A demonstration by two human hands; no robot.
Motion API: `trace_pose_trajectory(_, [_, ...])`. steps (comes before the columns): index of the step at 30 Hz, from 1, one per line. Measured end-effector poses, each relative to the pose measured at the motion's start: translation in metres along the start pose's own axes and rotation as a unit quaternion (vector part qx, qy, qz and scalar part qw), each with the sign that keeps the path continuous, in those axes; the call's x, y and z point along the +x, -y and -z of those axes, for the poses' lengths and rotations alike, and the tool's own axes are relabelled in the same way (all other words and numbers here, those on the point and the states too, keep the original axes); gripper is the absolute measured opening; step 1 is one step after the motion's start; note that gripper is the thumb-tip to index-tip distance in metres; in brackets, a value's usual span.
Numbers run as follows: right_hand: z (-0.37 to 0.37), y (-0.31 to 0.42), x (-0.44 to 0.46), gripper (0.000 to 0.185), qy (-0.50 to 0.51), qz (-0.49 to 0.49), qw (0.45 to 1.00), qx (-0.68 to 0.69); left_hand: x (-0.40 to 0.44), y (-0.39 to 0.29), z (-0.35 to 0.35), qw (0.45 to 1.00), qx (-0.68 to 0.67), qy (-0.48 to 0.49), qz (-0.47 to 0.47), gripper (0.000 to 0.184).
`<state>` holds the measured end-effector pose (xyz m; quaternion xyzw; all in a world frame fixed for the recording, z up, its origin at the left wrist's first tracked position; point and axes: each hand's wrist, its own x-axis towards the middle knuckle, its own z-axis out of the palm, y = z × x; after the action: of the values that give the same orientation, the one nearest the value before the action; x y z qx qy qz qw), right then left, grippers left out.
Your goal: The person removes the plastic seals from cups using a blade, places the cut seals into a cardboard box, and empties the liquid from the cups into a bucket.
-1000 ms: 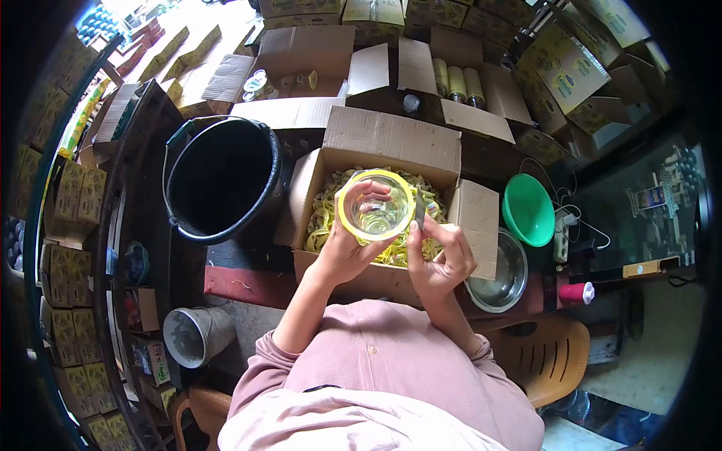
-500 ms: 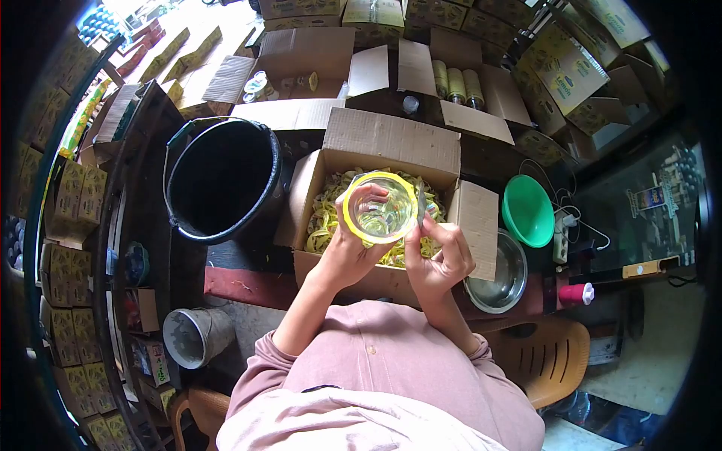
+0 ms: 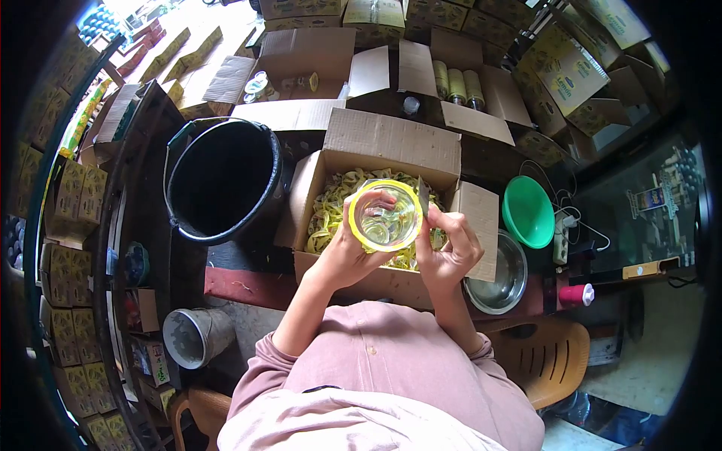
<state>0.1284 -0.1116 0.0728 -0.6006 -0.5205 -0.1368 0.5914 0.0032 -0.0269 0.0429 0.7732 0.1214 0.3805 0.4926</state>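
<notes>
My left hand [image 3: 342, 252] is wrapped round a clear cup [image 3: 386, 244] with a yellow rim, its open end tilted up toward me. Some fingers show through its clear wall. Pinched between thumb and fingers of my right hand [image 3: 450, 252] is a thin, dark, flat blade [image 3: 423, 197], held upright at the right edge of the rim. Whether it touches the rim I cannot tell. Both hands are over an open cardboard box [image 3: 391, 135] full of curly yellow and clear strips [image 3: 331, 203].
A black bucket [image 3: 174, 199] stands left of the box. On the right are a green bowl [image 3: 528, 212], a metal bowl [image 3: 508, 289] and a pink spool [image 3: 573, 295]. Behind, one open carton [image 3: 304, 56] holds cups and another [image 3: 477, 120] holds yellow-topped stacks. A grey bucket [image 3: 197, 338] sits lower left.
The cup has shifted slightly right and down, its mouth turned a little. My right hand has moved slightly right with the blade, which now stands more upright.
</notes>
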Motion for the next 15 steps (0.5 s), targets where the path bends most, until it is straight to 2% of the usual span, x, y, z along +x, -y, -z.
trace_pose_trajectory(4, [0.0006,-0.0018,-0.0005,0.026,0.003,-0.003,1.000,-0.002,-0.0019,0.0009,-0.0008,1.000,-0.002,0.007,-0.018,0.076])
trace_pose_trajectory(13, [0.0034,-0.0046,0.0030,0.028,0.031,-0.008,0.999,0.023,-0.0025,0.0042,0.0053,0.997,-0.058,0.032,0.029,0.067])
trace_pose_trajectory(15, [0.0017,-0.0062,0.0028,0.024,0.038,-0.005,0.999,0.030,-0.0011,0.0036,0.0047,0.996,-0.069,0.054,0.010,0.067])
